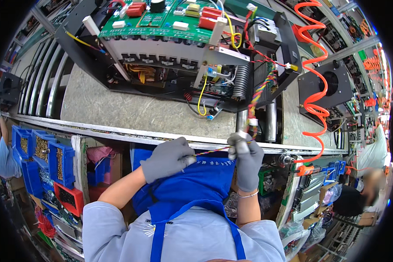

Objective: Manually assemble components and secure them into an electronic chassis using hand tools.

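Note:
My left hand [170, 159], in a grey glove, is closed on one end of a thin twisted cable [214, 151] in front of my blue apron [192, 179]. To its right, my right hand [247, 159], also gloved, pinches the same cable near the bench edge. From there a multicoloured twisted wire bundle [258, 94] runs up into an open black metal chassis [87, 56]. A green circuit board [157, 19] with red and white parts sits on top of that chassis. A yellow wire [201, 102] with a small board [213, 114] hangs out over its front edge.
Metal rollers [43, 74] flank the grey bench top [153, 115]. At lower left stand blue bins [56, 159] of screws and a red bin [70, 196]. A coiled orange air hose [316, 83] hangs at right, before another black chassis [329, 83]. Other people work at both sides.

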`<state>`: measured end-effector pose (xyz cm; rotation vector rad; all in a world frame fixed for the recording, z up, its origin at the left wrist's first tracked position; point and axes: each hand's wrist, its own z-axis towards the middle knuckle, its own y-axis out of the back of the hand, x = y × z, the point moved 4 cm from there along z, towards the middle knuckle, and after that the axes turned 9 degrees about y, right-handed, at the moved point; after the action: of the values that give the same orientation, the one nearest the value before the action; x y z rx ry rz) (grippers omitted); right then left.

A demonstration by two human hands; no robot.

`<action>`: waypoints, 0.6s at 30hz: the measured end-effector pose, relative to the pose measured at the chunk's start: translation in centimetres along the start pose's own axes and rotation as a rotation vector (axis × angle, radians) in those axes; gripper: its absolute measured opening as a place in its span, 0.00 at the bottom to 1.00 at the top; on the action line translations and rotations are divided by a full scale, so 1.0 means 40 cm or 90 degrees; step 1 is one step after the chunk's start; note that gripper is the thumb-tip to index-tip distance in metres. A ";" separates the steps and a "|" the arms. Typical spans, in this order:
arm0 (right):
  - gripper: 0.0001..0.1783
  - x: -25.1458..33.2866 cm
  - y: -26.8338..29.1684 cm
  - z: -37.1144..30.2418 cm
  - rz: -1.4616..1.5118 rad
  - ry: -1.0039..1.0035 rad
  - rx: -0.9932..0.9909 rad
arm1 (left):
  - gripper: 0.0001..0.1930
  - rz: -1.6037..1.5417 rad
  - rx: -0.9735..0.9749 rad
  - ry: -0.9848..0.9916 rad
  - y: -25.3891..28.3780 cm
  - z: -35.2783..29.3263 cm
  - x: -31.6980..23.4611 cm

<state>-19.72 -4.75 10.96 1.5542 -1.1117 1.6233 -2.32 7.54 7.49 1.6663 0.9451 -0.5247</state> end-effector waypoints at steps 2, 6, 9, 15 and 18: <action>0.11 -0.009 -0.007 -0.001 -0.033 0.010 0.047 | 0.13 -0.070 -0.057 -0.034 -0.001 0.010 0.013; 0.12 -0.046 -0.072 0.017 -0.234 0.072 0.341 | 0.12 -0.161 0.044 0.018 0.002 0.052 -0.029; 0.12 -0.014 -0.030 0.041 -0.221 0.089 0.128 | 0.14 -0.483 0.124 0.078 0.000 0.072 -0.025; 0.12 0.001 -0.050 0.072 -0.238 0.141 0.112 | 0.13 -0.435 -0.089 -0.046 0.023 0.120 -0.036; 0.12 -0.009 -0.043 0.079 -0.361 0.229 0.178 | 0.14 -0.367 -0.040 0.039 0.028 0.127 -0.046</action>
<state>-16.73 -6.73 10.73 1.4842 -0.2252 1.6022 -1.86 2.07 7.99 1.3471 1.4828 -0.8173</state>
